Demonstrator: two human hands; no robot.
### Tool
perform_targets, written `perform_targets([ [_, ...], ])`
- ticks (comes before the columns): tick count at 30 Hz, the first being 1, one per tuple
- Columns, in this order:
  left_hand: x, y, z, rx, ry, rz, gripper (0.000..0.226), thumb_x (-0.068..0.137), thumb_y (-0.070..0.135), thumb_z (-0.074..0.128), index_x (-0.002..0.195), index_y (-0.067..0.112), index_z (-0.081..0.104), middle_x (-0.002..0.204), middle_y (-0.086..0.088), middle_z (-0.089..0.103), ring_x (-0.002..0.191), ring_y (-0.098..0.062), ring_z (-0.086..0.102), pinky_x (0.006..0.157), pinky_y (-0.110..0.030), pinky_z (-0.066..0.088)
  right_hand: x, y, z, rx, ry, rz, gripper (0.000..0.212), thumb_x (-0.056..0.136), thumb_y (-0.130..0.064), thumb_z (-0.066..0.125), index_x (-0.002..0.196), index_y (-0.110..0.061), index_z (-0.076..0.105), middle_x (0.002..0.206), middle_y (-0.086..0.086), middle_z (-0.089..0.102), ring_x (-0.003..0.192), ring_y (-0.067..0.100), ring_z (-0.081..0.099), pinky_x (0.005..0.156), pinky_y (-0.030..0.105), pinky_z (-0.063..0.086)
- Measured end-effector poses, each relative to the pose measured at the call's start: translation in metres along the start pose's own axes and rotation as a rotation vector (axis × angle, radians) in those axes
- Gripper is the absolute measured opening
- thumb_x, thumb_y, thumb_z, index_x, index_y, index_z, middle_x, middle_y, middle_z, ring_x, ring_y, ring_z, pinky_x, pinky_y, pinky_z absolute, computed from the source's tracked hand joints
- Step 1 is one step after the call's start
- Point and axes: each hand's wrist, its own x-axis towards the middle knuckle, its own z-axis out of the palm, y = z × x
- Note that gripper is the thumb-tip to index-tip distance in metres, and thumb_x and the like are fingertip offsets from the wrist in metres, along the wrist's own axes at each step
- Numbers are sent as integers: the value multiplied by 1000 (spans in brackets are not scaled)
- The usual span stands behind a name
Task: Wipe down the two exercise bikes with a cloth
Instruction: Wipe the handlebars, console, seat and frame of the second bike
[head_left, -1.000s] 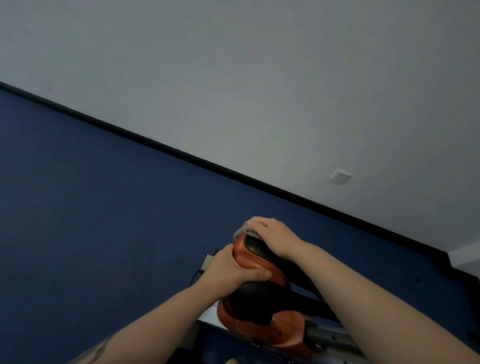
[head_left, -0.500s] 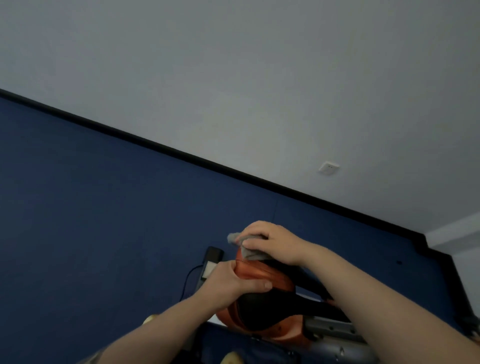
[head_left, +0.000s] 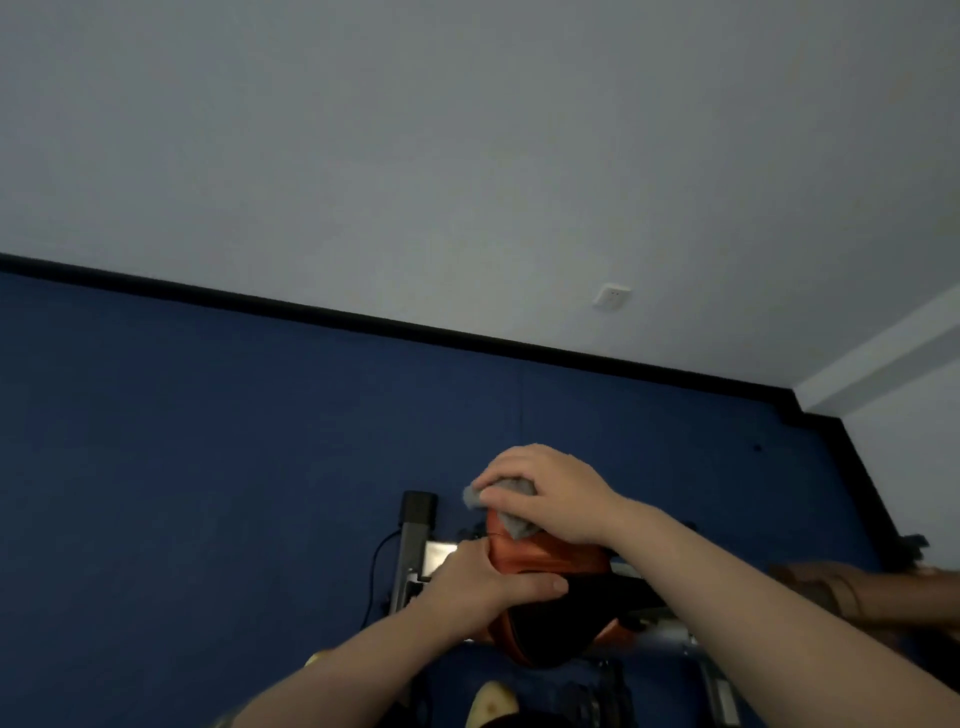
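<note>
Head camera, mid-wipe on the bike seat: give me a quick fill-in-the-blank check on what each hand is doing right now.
1. The right hand holds a grey ____ against the front end of the saddle.
2. The left hand grips the saddle's ____ side.
3. The saddle is black with ____ trim.
4. The white wall socket sits above the black ____ that borders the blue floor.

Missing words: cloth; left; orange; baseboard

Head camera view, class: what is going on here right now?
A person is wiping an exercise bike's orange and black saddle. The right hand grips a grey cloth and presses it on the saddle's far end, while the left hand grips the saddle's side to steady it. The floor beneath is blue.
</note>
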Motion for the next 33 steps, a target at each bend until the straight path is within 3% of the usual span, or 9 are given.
perform_targets([
  [3, 1, -1, -1, 42, -5, 32, 45, 56, 52, 87, 95, 33, 75, 94, 12, 76, 91, -3, 71, 82, -19, 54, -8, 7, 1, 213, 95, 83, 40, 85, -72, 43, 107, -47, 65, 109, -28, 62, 105, -5, 55, 93, 38, 48],
  [5, 2, -3, -1, 74, 16, 63, 48, 55, 57, 86, 96, 36, 74, 95, 14, 75, 91, -2, 70, 86, -24, 55, -8, 9, 0, 300, 147, 237, 37, 87, -70, 43, 107, -48, 65, 101, -25, 65, 100, -2, 59, 93, 39, 50],
  [9, 2, -7, 0, 143, 95, 113, 70, 49, 70, 85, 111, 49, 59, 103, 22, 71, 95, 5, 67, 90, -29, 54, -31, 10, 15, 139, 203, 127, 42, 88, -76, 26, 124, -64, 43, 131, -34, 45, 124, -6, 41, 98, 35, 41],
  [14, 7, -11, -2, 129, 95, 121, 91, 45, 67, 89, 123, 42, 50, 112, 17, 69, 103, 1, 65, 93, -32, 53, -41, 17, 10, 245, 248, 326, 33, 92, -70, 27, 123, -67, 39, 125, -34, 51, 122, -3, 47, 103, 38, 41],
  [18, 8, -8, -4, 104, 5, 166, 83, 54, 57, 90, 126, 41, 51, 112, 21, 70, 103, 3, 66, 84, -16, 52, -49, 11, 27, 69, 251, 117, 50, 93, -72, 22, 141, -59, 28, 152, -30, 26, 141, -5, 22, 110, 32, 26],
  [23, 8, -5, -5, 79, 25, 157, 92, 45, 62, 89, 124, 38, 52, 113, 15, 70, 100, 4, 65, 84, -20, 53, -42, 19, 7, 234, 222, 432, 46, 97, -65, 22, 135, -51, 45, 137, -19, 54, 126, 10, 49, 102, 38, 41],
  [26, 4, 1, -9, 200, 64, 122, 92, 39, 68, 86, 117, 46, 42, 114, 17, 63, 94, 13, 61, 80, -18, 51, -58, 8, 20, 114, 286, 304, 48, 96, -65, 19, 142, -56, 28, 147, -23, 40, 134, 2, 38, 102, 27, 32],
  [30, 3, 13, -21, 413, 63, 284, 124, 44, 72, 80, 146, 42, 16, 144, 17, 28, 128, 1, 39, 107, -32, 40, -95, 18, 32, -38, 411, 373, 45, 102, -52, 27, 147, -47, 28, 147, -20, 42, 133, 4, 39, 109, 31, 27],
  [33, 6, 26, -25, 645, 28, 474, 118, 54, 75, 71, 150, 38, 15, 152, 24, 13, 140, -1, 17, 116, -33, 26, -93, -3, 60, -95, 606, 603, 51, 100, -55, 16, 147, -44, 33, 148, -20, 40, 139, 4, 30, 118, 34, 9],
])
